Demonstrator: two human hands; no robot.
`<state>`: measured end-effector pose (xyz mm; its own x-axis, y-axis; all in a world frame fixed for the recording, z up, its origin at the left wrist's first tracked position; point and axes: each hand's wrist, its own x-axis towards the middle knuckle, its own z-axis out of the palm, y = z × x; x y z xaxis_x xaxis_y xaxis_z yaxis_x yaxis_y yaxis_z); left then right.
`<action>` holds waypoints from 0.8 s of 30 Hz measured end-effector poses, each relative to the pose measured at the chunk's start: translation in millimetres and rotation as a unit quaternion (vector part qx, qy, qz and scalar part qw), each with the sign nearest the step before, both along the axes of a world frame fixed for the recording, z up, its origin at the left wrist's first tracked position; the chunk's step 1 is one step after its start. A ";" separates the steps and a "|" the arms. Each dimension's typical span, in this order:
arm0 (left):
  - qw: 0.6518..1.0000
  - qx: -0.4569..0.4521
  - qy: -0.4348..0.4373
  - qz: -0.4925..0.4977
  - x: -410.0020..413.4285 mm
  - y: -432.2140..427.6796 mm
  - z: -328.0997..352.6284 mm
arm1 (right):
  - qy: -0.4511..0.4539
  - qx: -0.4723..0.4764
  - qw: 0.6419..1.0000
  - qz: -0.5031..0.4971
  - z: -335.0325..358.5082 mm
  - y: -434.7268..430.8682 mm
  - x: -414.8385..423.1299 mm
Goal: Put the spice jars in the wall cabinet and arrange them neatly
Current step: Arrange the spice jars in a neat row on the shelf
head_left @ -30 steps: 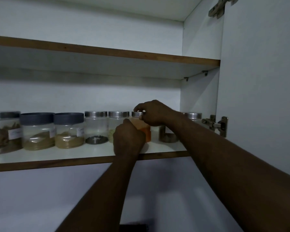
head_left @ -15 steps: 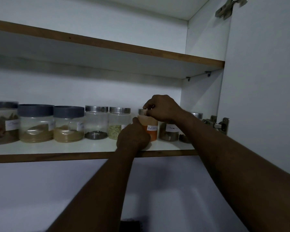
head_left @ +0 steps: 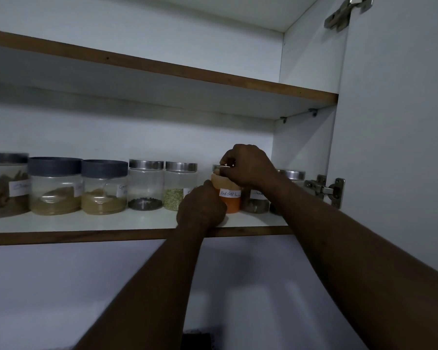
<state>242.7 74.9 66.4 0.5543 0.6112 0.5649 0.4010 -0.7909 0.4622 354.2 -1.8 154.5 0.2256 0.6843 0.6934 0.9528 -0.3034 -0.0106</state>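
Up high, the left hand (head_left: 200,208) and the right hand (head_left: 248,165) held the red chilli jar (head_left: 230,201) on the shelf (head_left: 86,223).
The left hand curled round its low side; the right hand pinched the silver lid (head_left: 216,168) from above. The jar stood upright, just beside a brown-spice jar (head_left: 257,202). A gap lay between it and the green-seed jar (head_left: 179,188), with bare shelf along the front edge.

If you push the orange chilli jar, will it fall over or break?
Probably not easily: the orange chilli jar stands upright, flat on the shelf, so it would likely slide. Orange shows almost to its lid, so it may feel heavy for its size. Glass or plastic, I cannot tell, so push gently.
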 end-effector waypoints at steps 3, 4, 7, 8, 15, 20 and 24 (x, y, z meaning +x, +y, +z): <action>1.000 -0.008 -0.012 0.010 -0.4 -2.6 1.2 | 0.013 -0.007 1.000 0.003 0.3 -0.4 0.0; 0.999 -0.007 -0.027 0.019 -2.0 -5.5 1.6 | 0.019 -0.013 1.000 0.005 1.4 -1.2 -0.4; 0.991 0.011 -0.124 0.052 -10.4 -16.0 -0.1 | 0.041 -0.026 0.999 0.014 6.8 -5.1 -2.3; 0.986 0.016 -0.155 0.058 -15.9 -17.2 -0.7 | 0.041 -0.024 0.999 0.014 9.1 -4.8 -4.3; 0.988 -0.060 -0.103 0.095 -73.5 33.8 5.3 | 0.046 -0.022 0.995 0.082 15.9 24.0 -39.9; 0.990 -0.048 -0.097 0.093 -83.0 45.5 4.6 | 0.018 -0.108 0.992 0.064 14.0 52.9 -61.4; 0.985 -0.004 -0.118 0.124 -80.8 39.5 0.3 | -0.008 -0.141 0.989 0.048 8.9 59.8 -66.0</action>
<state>161.9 114.4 66.7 0.2411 0.7164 0.6547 0.4627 -0.6779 0.5714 288.2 58.0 163.4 0.1408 0.8683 0.4756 0.9768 -0.2002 0.0762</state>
